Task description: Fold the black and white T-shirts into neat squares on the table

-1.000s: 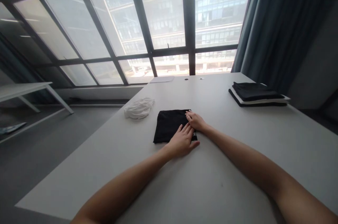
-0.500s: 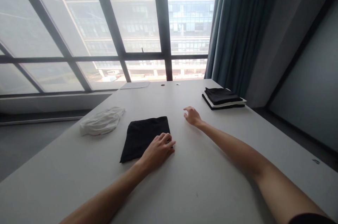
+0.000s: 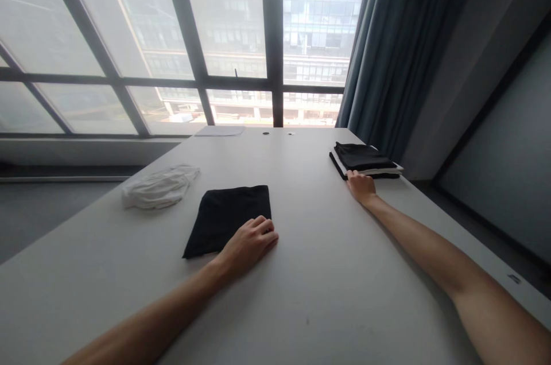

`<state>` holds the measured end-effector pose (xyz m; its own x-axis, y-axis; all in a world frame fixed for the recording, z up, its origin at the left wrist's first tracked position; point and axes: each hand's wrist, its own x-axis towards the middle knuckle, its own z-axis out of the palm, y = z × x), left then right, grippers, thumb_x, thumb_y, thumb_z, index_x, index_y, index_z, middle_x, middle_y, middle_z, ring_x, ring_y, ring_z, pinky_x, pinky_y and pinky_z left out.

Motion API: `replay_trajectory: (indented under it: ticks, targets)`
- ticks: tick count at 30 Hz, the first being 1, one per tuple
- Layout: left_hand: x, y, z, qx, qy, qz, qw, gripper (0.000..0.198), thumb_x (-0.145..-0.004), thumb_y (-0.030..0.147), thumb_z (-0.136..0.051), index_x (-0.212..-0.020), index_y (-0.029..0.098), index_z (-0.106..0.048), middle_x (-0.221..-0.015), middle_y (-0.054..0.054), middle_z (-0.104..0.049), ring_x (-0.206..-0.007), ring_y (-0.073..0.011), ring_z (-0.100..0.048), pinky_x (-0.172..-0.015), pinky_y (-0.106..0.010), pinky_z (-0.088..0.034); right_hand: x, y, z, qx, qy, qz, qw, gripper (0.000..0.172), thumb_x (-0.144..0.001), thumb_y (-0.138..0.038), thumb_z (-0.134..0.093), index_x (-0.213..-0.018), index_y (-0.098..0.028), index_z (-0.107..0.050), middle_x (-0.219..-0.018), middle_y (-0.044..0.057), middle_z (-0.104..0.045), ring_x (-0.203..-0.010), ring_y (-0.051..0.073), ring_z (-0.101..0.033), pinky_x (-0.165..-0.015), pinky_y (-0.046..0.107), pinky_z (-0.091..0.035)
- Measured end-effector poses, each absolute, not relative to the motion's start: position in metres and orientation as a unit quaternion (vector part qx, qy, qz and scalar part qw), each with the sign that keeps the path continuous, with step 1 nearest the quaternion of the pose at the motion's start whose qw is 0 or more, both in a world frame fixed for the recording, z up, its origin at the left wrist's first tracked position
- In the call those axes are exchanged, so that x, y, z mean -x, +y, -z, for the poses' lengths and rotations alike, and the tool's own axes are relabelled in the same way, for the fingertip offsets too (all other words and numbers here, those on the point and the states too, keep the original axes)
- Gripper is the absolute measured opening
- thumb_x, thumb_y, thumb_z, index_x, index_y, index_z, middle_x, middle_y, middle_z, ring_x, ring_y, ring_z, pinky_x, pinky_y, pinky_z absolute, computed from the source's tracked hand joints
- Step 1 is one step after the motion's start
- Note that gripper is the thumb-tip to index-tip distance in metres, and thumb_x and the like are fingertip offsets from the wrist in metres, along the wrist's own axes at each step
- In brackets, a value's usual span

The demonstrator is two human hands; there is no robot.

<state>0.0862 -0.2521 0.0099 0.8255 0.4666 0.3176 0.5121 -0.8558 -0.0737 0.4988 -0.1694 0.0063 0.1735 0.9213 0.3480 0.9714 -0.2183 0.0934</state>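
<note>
A folded black garment [image 3: 228, 213] lies flat on the white table. My left hand [image 3: 253, 236] is at its right edge, fingers curled and closed over the near right corner; the thumb is hidden. Farther off to the right, my right hand [image 3: 360, 184] has reached the near left edge of a stack of folded clothes [image 3: 365, 157], black on top with white and black layers below. Its fingers are bent around that edge, and their tips are partly hidden.
A crumpled white garment [image 3: 161, 187] lies at the table's left side. White sheets [image 3: 219, 131] rest at the far edge of the table [image 3: 301, 284]. Large windows stand beyond it, with a dark blue curtain [image 3: 387, 49] behind the stack.
My right hand has moved right and forward from over the bare table to the stack's edge. My left hand stays at the black garment's corner. The view has shifted slightly.
</note>
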Motion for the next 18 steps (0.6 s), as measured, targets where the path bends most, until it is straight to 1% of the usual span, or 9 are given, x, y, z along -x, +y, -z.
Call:
replay_trajectory:
  ticks: [3, 5, 8, 11, 14, 16, 18]
  targets:
    - [-0.086, -0.253, -0.012, 0.953, -0.254, 0.139, 0.086, 0.019, -0.104, 0.025, -0.05, -0.097, 0.022, -0.067, -0.099, -0.004, -0.063, -0.092, -0.0184, -0.055, -0.079, -0.032, -0.043, -0.495, -0.166, -0.006, 0.761, -0.623, 0.171, 0.062, 0.024, -0.099, -0.019, -0.046, -0.108, -0.009, -0.066, -0.108, 0.023, -0.067, -0.098, 0.03, -0.07, -0.08, 0.037, -0.05]
    - [-0.085, -0.254, -0.013, 0.954, -0.249, 0.133, 0.096, 0.016, -0.103, 0.022, -0.051, -0.103, 0.022, -0.067, -0.098, -0.004, -0.064, -0.092, -0.0187, -0.057, -0.078, -0.032, -0.044, -0.486, -0.166, -0.005, 0.757, -0.628, 0.172, 0.062, 0.025, -0.098, -0.018, -0.047, -0.108, -0.008, -0.067, -0.108, 0.024, -0.067, -0.097, 0.03, -0.07, -0.079, 0.037, -0.05]
    - [-0.086, -0.257, -0.013, 0.957, -0.242, 0.12, 0.108, 0.015, -0.102, 0.019, -0.052, -0.109, 0.021, -0.065, -0.097, -0.004, -0.065, -0.092, -0.0196, -0.058, -0.078, -0.033, -0.045, -0.458, -0.164, -0.003, 0.734, -0.657, 0.153, 0.079, 0.024, -0.098, -0.021, -0.048, -0.106, -0.011, -0.069, -0.109, 0.021, -0.069, -0.096, 0.027, -0.07, -0.08, 0.035, -0.05]
    - [-0.089, -0.26, -0.012, 0.958, -0.245, 0.104, 0.11, 0.017, -0.102, 0.018, -0.05, -0.111, 0.02, -0.064, -0.095, -0.005, -0.065, -0.091, -0.0201, -0.059, -0.078, -0.032, -0.047, -0.415, -0.155, -0.006, 0.675, -0.719, 0.067, 0.152, 0.022, -0.097, -0.024, -0.053, -0.104, -0.017, -0.072, -0.11, 0.014, -0.071, -0.097, 0.023, -0.069, -0.085, 0.031, -0.048]
    - [-0.09, -0.263, -0.011, 0.957, -0.252, 0.09, 0.109, 0.021, -0.103, 0.018, -0.046, -0.117, 0.019, -0.062, -0.095, -0.006, -0.064, -0.09, -0.02, -0.059, -0.078, -0.032, -0.048, -0.362, -0.135, -0.013, 0.608, -0.755, -0.055, 0.239, 0.023, -0.096, -0.024, -0.055, -0.109, -0.017, -0.073, -0.114, 0.011, -0.072, -0.1, 0.02, -0.067, -0.092, 0.028, -0.046]
    - [-0.09, -0.264, -0.011, 0.956, -0.258, 0.086, 0.111, 0.024, -0.103, 0.018, -0.044, -0.122, 0.019, -0.059, -0.097, -0.007, -0.064, -0.089, -0.02, -0.059, -0.078, -0.031, -0.049, -0.327, -0.119, -0.018, 0.577, -0.767, -0.109, 0.258, 0.026, -0.096, -0.025, -0.056, -0.113, -0.014, -0.073, -0.115, 0.011, -0.073, -0.1, 0.018, -0.067, -0.093, 0.026, -0.046]
    - [-0.09, -0.266, -0.01, 0.955, -0.261, 0.089, 0.11, 0.026, -0.103, 0.018, -0.043, -0.125, 0.02, -0.058, -0.098, -0.006, -0.064, -0.09, -0.0198, -0.059, -0.079, -0.031, -0.049, -0.294, -0.103, -0.022, 0.556, -0.781, -0.141, 0.25, 0.027, -0.097, -0.026, -0.057, -0.116, -0.014, -0.073, -0.113, 0.01, -0.074, -0.098, 0.017, -0.068, -0.091, 0.024, -0.048]
